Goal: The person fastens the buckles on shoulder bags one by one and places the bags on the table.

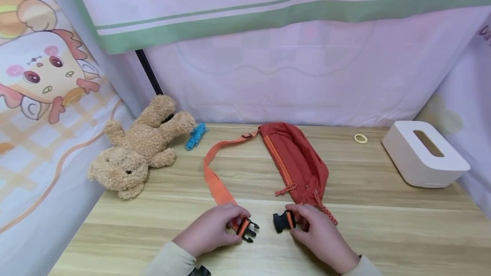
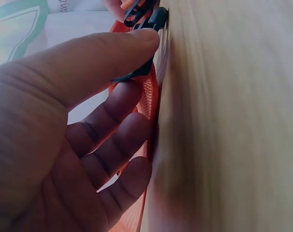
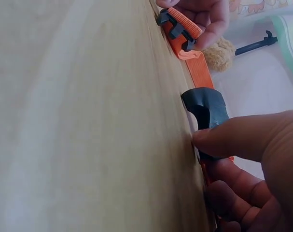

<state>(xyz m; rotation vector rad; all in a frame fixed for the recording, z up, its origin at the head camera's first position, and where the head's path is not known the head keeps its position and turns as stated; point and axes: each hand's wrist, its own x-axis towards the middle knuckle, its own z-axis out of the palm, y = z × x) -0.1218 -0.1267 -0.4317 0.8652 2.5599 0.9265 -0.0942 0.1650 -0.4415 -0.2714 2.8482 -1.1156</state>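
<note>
My left hand (image 1: 209,229) pinches the pronged buckle half (image 1: 248,229), thumb & fingers curled round it where the orange strap (image 1: 215,182) ends. In the left wrist view my thumb (image 2: 88,63) presses on the black plastic, other fingers behind the orange webbing, all against the wooden table (image 1: 383,225).

My right hand (image 1: 318,235) grips the socket buckle half (image 1: 281,221), fingers curled on it; in the right wrist view my thumb tip sits on the black socket (image 3: 206,108), which lies on the table top. The 2 halves face each other, near but apart, w/ a gap of bare wood between.

Landmark = red waist bag (image 1: 297,161), lying mid-table. Both buckle halves are on the near side of the bag, just in front of its lower end: socket half just at the bag's near tip, pronged half a bit to the left of that. The strap runs from the bag's far end, loops out left of the bag & comes down to my left hand. Bag's zip pulls (image 1: 285,190) hang at its near end.

Left of the bag: teddy bear (image 1: 138,152) on its back, w/ a blue clip (image 1: 196,135) between bear & bag. Right of the bag: a small yellow ring (image 1: 360,138), then a white tissue box (image 1: 423,154) further right. Behind the bag: pink curtain w/ green stripe (image 1: 268,16).
</note>
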